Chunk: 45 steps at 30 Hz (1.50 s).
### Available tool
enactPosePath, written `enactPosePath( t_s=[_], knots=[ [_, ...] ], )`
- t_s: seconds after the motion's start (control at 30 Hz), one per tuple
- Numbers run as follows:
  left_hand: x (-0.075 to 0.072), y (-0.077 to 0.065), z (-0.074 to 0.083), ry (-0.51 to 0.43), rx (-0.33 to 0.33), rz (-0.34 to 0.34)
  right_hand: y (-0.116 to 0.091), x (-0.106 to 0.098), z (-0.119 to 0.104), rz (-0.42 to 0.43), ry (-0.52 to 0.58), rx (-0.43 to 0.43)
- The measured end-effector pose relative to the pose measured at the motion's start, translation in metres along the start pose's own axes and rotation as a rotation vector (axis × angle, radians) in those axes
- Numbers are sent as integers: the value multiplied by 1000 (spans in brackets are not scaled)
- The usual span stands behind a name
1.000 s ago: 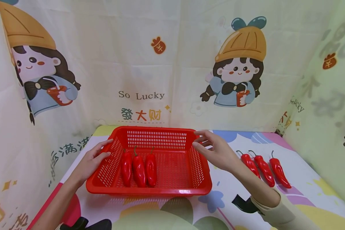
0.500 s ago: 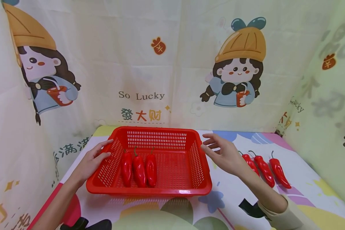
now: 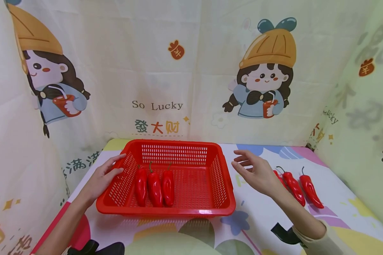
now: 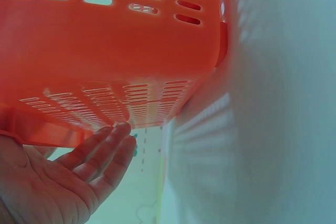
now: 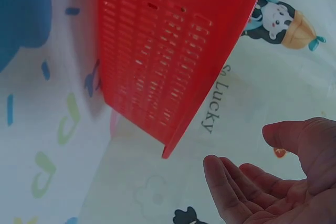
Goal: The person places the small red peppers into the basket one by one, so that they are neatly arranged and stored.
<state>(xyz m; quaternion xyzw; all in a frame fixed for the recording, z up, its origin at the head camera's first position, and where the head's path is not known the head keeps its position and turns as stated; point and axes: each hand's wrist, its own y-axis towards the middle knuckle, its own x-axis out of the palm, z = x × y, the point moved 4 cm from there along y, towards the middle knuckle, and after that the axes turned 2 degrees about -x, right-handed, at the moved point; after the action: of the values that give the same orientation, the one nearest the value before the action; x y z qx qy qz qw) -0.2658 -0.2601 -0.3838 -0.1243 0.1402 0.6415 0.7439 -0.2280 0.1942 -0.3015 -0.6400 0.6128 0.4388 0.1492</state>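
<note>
A red plastic basket [image 3: 166,211] with slotted walls stands mid-table, three red chili peppers [image 3: 154,189] lying side by side in its left part. My left hand [image 3: 99,180] rests at the left rim, thumb and index finger over the edge. In the left wrist view, its other fingers [image 4: 113,166] extend fairly straight beside the outer wall. To the right of the basket, my right hand [image 3: 258,173] is in the air, holding nothing, fingers loosely bent and thumb apart. Three more chili peppers [image 3: 311,191] lie beyond its wrist, the nearest partly hidden by the forearm.
A patterned cloth [image 3: 239,221] covers the table. Printed fabric walls [image 3: 207,85] enclose the back and both sides. Dark straps [image 3: 285,233] show at the wrists.
My right hand has moved away from the basket's right rim, to the right, now covering more of the nearest loose chili pepper. The left hand and basket stay in place.
</note>
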Motion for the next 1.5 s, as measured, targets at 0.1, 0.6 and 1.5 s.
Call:
enactPosePath(
  t_s=[0.1, 0.6, 1.5],
  knots=[
    [0, 0, 1, 0, 1, 2, -1, -3, 7, 0, -18, 17],
    [2, -2, 0, -4, -5, 8, -15, -9, 36, -7, -46, 91],
    [1, -1, -2, -13, 3, 7, -30, -35, 101, -55, -208, 209]
  ],
)
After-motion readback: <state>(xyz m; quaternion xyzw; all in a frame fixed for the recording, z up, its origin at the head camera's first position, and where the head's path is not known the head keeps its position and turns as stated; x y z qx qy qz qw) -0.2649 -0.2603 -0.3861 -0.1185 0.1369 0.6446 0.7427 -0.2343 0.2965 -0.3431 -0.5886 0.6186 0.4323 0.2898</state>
